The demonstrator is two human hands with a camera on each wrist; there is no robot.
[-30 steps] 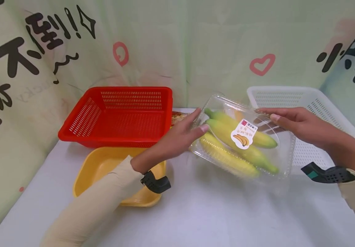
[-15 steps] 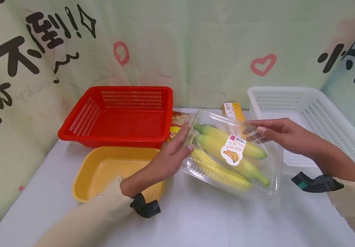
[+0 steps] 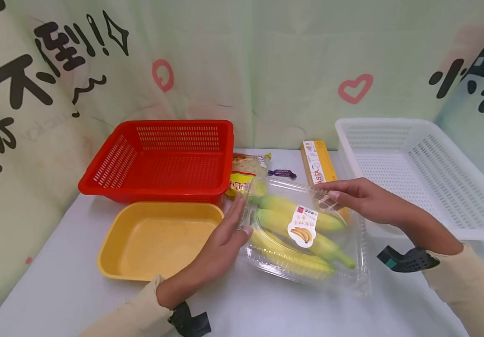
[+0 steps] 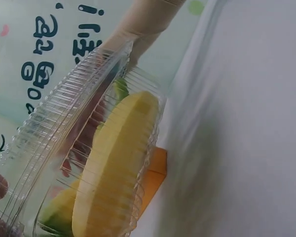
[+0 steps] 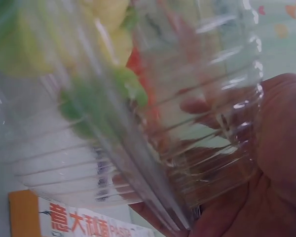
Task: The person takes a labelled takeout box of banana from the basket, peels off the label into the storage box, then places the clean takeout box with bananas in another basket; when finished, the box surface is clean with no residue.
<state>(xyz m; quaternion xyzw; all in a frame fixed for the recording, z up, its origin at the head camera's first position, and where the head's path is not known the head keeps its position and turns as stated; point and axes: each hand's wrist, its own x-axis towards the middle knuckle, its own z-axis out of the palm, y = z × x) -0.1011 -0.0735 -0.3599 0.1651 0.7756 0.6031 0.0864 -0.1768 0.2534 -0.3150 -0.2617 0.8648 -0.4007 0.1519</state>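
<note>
A clear plastic clamshell box (image 3: pixel 323 234) of bananas (image 3: pixel 275 220) is held tilted above the table between both hands. Its lid bears a white label (image 3: pixel 302 227) with a banana picture. My left hand (image 3: pixel 214 252) grips the box's left side, thumb on the near edge; its other fingers are partly hidden. At the far right corner, my right hand (image 3: pixel 365 201) holds the edge between thumb and fingers. In the left wrist view, a yellow banana (image 4: pixel 121 153) shows through the ribbed wall. Through the plastic in the right wrist view, fingers (image 5: pixel 197 104) of the right hand are visible.
A red basket (image 3: pixel 183 191) stands behind a yellow tray (image 3: pixel 113 262) on the left. At the right is a white basket (image 3: pixel 347 142). Between them lie a food packet (image 3: pixel 248 164), a purple-wrapped candy (image 3: pixel 282 173) and an orange-and-white pasta box (image 3: pixel 318 159).
Both hands have brought the box of bananas toward the person and to the left. The candy and more of the pasta box and packet now show behind it.
</note>
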